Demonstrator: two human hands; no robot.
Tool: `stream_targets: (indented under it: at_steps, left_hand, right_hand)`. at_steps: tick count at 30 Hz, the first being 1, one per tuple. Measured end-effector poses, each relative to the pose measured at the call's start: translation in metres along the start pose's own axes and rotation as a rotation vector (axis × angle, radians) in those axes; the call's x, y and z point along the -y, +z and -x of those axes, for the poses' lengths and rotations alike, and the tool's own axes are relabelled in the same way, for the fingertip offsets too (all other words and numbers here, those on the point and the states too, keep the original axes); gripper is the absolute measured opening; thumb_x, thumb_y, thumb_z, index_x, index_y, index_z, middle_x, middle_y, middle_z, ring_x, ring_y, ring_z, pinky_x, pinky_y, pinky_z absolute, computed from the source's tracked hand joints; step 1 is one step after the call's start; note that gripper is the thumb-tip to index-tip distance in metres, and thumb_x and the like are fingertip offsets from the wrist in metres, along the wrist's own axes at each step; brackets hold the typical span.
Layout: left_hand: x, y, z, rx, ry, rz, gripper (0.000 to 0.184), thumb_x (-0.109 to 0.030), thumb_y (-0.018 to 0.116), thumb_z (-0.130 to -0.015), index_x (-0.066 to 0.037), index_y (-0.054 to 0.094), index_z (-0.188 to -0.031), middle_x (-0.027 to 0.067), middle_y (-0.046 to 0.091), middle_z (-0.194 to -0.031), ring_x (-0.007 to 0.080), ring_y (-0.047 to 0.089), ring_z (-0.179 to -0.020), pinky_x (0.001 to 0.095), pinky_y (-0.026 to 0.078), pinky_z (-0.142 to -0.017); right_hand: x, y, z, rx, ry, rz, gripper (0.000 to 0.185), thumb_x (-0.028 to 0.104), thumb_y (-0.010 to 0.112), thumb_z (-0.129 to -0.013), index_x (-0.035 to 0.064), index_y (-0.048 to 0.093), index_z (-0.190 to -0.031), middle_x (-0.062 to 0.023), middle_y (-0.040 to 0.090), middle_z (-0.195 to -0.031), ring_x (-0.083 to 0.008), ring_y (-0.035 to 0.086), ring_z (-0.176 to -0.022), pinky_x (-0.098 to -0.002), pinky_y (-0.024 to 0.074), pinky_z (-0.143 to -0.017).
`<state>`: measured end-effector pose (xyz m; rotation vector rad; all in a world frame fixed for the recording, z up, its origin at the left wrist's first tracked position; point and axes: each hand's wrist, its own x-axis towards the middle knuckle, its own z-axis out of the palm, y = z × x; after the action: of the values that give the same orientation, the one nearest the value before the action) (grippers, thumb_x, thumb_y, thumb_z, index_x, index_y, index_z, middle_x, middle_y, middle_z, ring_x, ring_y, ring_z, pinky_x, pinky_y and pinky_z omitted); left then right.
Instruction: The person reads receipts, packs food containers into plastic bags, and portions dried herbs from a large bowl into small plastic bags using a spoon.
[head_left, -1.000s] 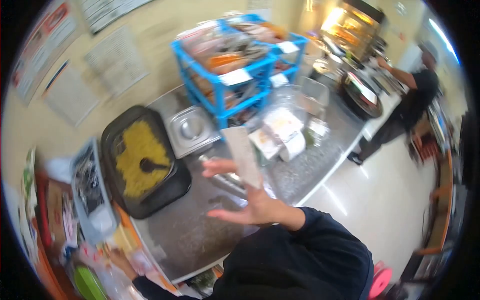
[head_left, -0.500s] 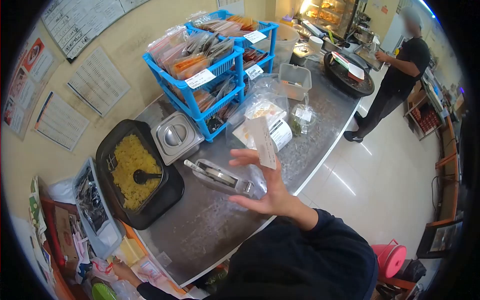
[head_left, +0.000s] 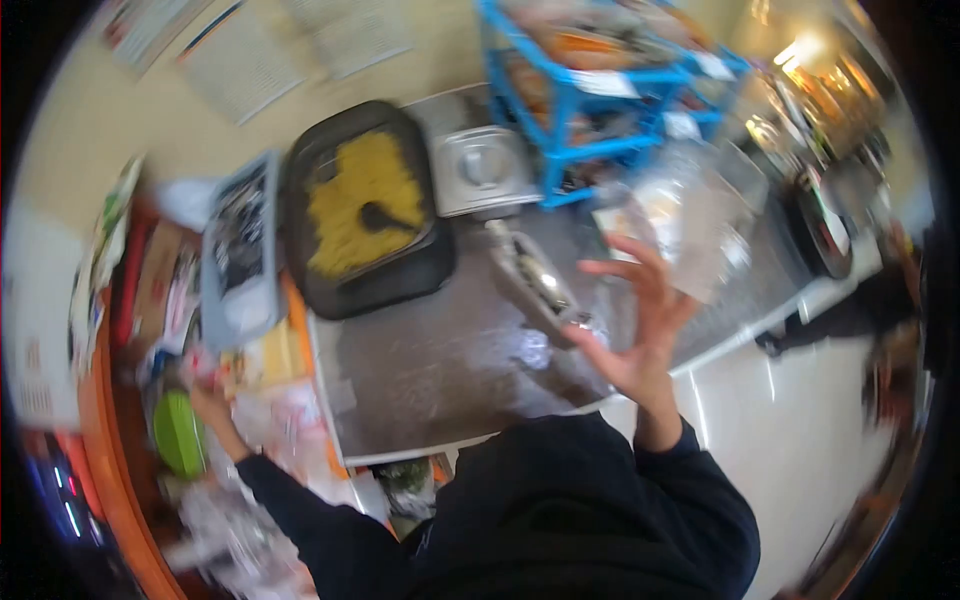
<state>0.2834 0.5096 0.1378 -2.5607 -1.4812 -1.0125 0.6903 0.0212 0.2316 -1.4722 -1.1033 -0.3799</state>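
Note:
My right hand [head_left: 645, 325] is raised over the counter with a paper receipt [head_left: 712, 240] caught between its fingers. The thumb and forefinger are spread apart. Below it, on the counter, lies a tape dispenser [head_left: 535, 275]. Far to the left, my left hand [head_left: 208, 402] reaches among plastic bags, beside a green round object [head_left: 178, 435]. Motion smears its fingers, so I cannot make out whether it grips anything. Close to that hand stands a grey-blue bin [head_left: 240, 270] with dark plastic packets inside.
A black tray [head_left: 440, 275] of yellow rice with a black scoop sits on the steel counter [head_left: 420, 370]. Behind stand a lidded steel container [head_left: 485, 170] and blue racks [head_left: 600, 150] of packets. Filled clear bags [head_left: 660, 195] lie at right. Another person's dark-clothed legs [head_left: 850, 315] show far right.
The view has swung left and down, blurring the picture. My left arm shows more fully among the bags. The receipt stays in my right hand.

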Motion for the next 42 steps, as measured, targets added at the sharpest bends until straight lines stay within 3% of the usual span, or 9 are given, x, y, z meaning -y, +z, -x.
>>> stream_targets:
  at_steps: [3, 9, 14, 18, 20, 23, 27, 37, 42]
  left_hand:
    - [-0.025, -0.030, 0.005, -0.024, -0.214, 0.144, 0.020, -0.004, 0.068, -0.075, 0.003, 0.058, -0.091, 0.0109, 0.064, -0.085, 0.0166, 0.062, -0.075, 0.0280, 0.049, -0.068]
    - [-0.198, -0.067, 0.029, -0.170, -0.148, 0.900, 0.013, 0.003, 0.061, -0.080, -0.001, 0.055, -0.091, 0.0079, 0.063, -0.083, 0.0135, 0.062, -0.078, 0.0230, 0.048, -0.071]
    - [-0.325, -0.040, 0.061, 0.152, -0.152, 1.269, 0.013, 0.004, 0.063, -0.079, -0.002, 0.054, -0.087, 0.0078, 0.064, -0.083, 0.0144, 0.063, -0.079, 0.0248, 0.048, -0.073]
    - [-0.416, -0.010, 0.132, 0.354, 0.229, 1.110, 0.013, 0.005, 0.064, -0.076, 0.000, 0.057, -0.086, 0.0104, 0.064, -0.089, 0.0190, 0.062, -0.082, 0.0287, 0.047, -0.074]
    - [-0.445, 0.017, 0.179, 0.313, 0.706, 1.109, 0.020, 0.003, 0.063, -0.074, 0.000, 0.059, -0.093, 0.0119, 0.062, -0.096, 0.0228, 0.060, -0.086, 0.0327, 0.046, -0.078]
    - [-0.477, 0.048, 0.244, 0.509, 0.948, 1.235, 0.023, 0.000, 0.059, -0.073, 0.000, 0.058, -0.096, 0.0111, 0.061, -0.099, 0.0245, 0.059, -0.088, 0.0361, 0.044, -0.081]
    - [-0.514, 0.087, 0.294, 0.620, 0.847, 1.188, 0.018, -0.002, 0.059, -0.075, -0.001, 0.059, -0.093, 0.0106, 0.061, -0.093, 0.0252, 0.059, -0.085, 0.0361, 0.045, -0.079]
    - [-0.591, 0.158, 0.337, 0.382, -0.246, 0.888, 0.007, -0.005, 0.059, -0.085, 0.001, 0.058, -0.088, 0.0063, 0.061, -0.078, 0.0112, 0.058, -0.066, 0.0249, 0.045, -0.062]
    - [-0.604, 0.164, 0.335, 0.255, -0.189, 0.734, 0.007, -0.004, 0.054, -0.086, 0.000, 0.057, -0.091, 0.0084, 0.057, -0.076, 0.0149, 0.058, -0.062, 0.0279, 0.045, -0.059]
  right_hand:
    - [0.007, 0.008, -0.003, 0.002, 0.111, -0.018, 0.108, 0.008, 0.073, -0.067, 0.0160, -0.005, -0.141, -0.0216, 0.040, -0.128, -0.0301, 0.057, -0.099, -0.0459, 0.0366, -0.095]
    - [0.013, 0.035, -0.011, 0.057, 0.069, -0.071, 0.109, 0.009, 0.076, -0.066, 0.0161, -0.004, -0.139, -0.0221, 0.040, -0.127, -0.0299, 0.057, -0.096, -0.0431, 0.0387, -0.092]
    - [0.022, 0.022, -0.008, 0.091, -0.010, -0.026, 0.113, 0.008, 0.075, -0.068, 0.0221, -0.011, -0.140, -0.0234, 0.039, -0.128, -0.0301, 0.058, -0.094, -0.0437, 0.0402, -0.090]
    - [0.021, -0.011, 0.013, 0.008, 0.021, 0.027, 0.106, 0.005, 0.075, -0.067, 0.0200, -0.003, -0.137, -0.0228, 0.043, -0.123, -0.0289, 0.060, -0.091, -0.0433, 0.0466, -0.082]
    - [0.020, -0.034, 0.033, -0.137, 0.072, 0.113, 0.091, 0.005, 0.075, -0.067, 0.0162, 0.014, -0.133, -0.0191, 0.043, -0.117, -0.0247, 0.057, -0.089, -0.0386, 0.0489, -0.076]
    - [0.018, -0.068, 0.057, -0.383, 0.168, 0.160, 0.062, 0.008, 0.074, -0.069, 0.0108, 0.038, -0.121, -0.0141, 0.042, -0.109, -0.0196, 0.053, -0.087, -0.0335, 0.0499, -0.070]
    - [-0.006, -0.129, 0.061, -0.571, 0.227, 0.161, 0.034, 0.013, 0.071, -0.074, 0.0076, 0.052, -0.102, -0.0115, 0.040, -0.107, -0.0173, 0.048, -0.088, -0.0316, 0.0481, -0.069]
    - [-0.110, -0.296, 0.051, -0.510, 0.416, -0.095, 0.036, 0.010, 0.066, -0.075, 0.0038, 0.051, -0.107, -0.0111, 0.042, -0.117, -0.0172, 0.050, -0.093, -0.0323, 0.0411, -0.082]
    - [-0.131, -0.331, 0.055, -0.487, 0.541, -0.222, 0.053, 0.006, 0.069, -0.072, 0.0006, 0.043, -0.118, -0.0099, 0.044, -0.117, -0.0182, 0.050, -0.096, -0.0319, 0.0432, -0.080]
